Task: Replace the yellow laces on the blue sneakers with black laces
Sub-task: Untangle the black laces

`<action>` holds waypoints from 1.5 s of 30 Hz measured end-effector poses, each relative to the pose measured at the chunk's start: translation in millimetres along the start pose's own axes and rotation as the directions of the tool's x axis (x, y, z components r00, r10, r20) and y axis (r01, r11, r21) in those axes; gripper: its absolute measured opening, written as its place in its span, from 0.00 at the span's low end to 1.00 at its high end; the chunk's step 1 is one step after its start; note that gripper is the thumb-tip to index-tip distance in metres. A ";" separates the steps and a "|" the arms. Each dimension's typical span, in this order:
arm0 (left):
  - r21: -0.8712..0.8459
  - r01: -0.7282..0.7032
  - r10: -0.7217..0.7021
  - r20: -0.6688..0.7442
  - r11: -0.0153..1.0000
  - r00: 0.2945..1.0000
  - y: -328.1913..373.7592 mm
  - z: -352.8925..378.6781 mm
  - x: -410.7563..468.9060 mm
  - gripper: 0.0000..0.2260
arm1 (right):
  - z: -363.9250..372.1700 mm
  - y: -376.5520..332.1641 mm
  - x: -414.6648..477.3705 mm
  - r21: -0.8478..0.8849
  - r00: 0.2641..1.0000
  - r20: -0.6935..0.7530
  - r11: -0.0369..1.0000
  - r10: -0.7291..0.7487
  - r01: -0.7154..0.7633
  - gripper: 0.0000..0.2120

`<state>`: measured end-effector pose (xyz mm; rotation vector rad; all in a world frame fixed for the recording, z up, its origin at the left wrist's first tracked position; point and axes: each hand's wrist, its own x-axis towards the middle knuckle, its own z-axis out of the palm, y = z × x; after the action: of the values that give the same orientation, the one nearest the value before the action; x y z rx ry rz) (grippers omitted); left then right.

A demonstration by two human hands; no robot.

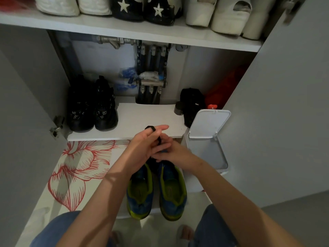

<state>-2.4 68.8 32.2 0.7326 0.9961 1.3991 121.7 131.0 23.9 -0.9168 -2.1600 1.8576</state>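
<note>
The blue sneakers [140, 191] sit side by side, heels toward the person. Just above their toes the left hand [145, 145] and right hand [171, 151] meet, each grip closed on the black lace [159, 139] (one loop sticks up over a finger). Right of the sneakers stands a white bin [208, 123], lid up.

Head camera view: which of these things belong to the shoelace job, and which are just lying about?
In the job: blue sneakers, black lace, left hand and right hand holding it.

Lying about: black sneakers on the lower shelf, star-patterned shoes on the top shelf, white bin with its lid up, floral mat.
</note>
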 end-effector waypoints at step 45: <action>0.060 0.197 -0.172 -0.284 0.979 0.943 -2.5 -14.4 3.2 0.11 | -45.4 -27.9 -21.7 0.291 0.933 -0.358 0.953 0.024 0.087 0.07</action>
<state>-14.4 69.7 23.4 0.4981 1.3192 1.3214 151.4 156.5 66.0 -1.0465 -1.6149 1.7726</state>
